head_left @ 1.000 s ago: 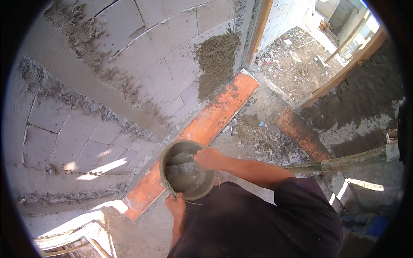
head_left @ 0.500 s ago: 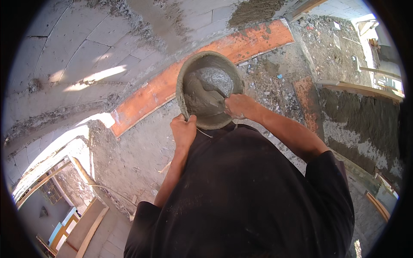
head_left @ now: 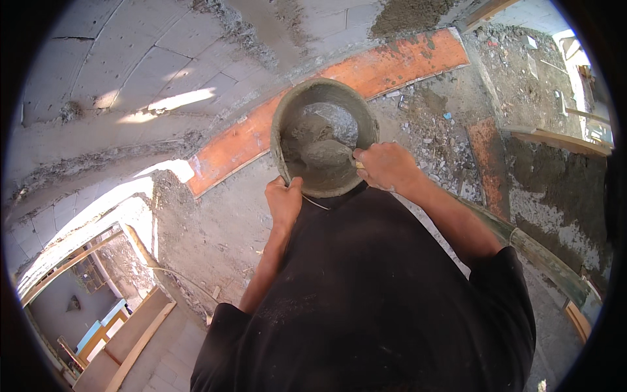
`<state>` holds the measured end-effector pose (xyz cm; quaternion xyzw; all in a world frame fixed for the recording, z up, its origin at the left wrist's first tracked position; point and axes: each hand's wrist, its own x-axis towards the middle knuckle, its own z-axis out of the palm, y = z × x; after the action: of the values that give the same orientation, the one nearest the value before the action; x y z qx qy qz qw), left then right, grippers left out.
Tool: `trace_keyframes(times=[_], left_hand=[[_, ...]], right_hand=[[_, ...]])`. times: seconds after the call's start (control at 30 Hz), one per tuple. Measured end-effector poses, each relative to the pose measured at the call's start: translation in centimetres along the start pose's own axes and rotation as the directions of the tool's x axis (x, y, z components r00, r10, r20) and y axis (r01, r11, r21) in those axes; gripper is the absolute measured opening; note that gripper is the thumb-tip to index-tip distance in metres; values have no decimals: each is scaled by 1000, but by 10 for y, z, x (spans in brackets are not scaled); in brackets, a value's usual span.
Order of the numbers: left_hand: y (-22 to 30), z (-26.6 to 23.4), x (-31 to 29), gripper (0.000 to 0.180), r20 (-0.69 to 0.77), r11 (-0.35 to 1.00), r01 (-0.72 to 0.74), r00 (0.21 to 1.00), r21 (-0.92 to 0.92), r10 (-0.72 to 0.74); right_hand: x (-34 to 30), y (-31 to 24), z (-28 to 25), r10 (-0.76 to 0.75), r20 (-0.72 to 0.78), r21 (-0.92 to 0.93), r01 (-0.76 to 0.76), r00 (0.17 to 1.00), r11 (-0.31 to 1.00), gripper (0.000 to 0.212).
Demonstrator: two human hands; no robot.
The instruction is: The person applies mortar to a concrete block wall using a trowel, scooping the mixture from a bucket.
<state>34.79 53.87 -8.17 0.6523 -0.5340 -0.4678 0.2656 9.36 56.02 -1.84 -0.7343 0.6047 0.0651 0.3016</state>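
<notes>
A round bucket (head_left: 279, 134), its rim and walls caked in grey mortar, is held up in front of my body. My left hand (head_left: 283, 197) grips its near left rim, thumb over the edge. Closed around the handle of a trowel (head_left: 328, 154), my right hand (head_left: 386, 166) is at the bucket's right rim. The trowel's mortar-coated blade reaches inside, over the wet mortar (head_left: 304, 130). A paler patch of the bucket's inside shows at the far side. The wire bail (head_left: 316, 203) hangs by my left hand.
An orange board (head_left: 235, 153) spattered with mortar lies along the foot of the pale block wall (head_left: 157, 72). Rubble (head_left: 431, 134) covers the ground to the right, beside a rusty strip (head_left: 488, 163). Wooden planks (head_left: 555, 140) stand at the far right, and a framed opening (head_left: 85, 287) is at lower left.
The trowel has shifted and turned in the mortar, and my right hand has moved a little outward to the right. My left hand keeps its grip on the rim. The whole view has shifted slightly.
</notes>
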Motion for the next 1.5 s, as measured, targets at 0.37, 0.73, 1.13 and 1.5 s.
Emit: trace_keyframes(times=[0.37,0.73,1.13,1.5], left_hand=[[-27,-45,38,18,-24,981,174,985,84,-173],[-44,-153,144,19,9,979,39,999,198,-41],[-63,-232,213,23,68,986,-39,997,160,28],[-53,-254,199,20,96,981,64,992,184,-83]], right_hand=[[70,-48,46,69,-56,85,-64,996,994,25],[249,-107,52,19,-63,-57,-22,998,998,27],[291,-159,21,-42,2,154,41,999,987,32],[308,-153,49,-133,324,553,-73,937,830,45]])
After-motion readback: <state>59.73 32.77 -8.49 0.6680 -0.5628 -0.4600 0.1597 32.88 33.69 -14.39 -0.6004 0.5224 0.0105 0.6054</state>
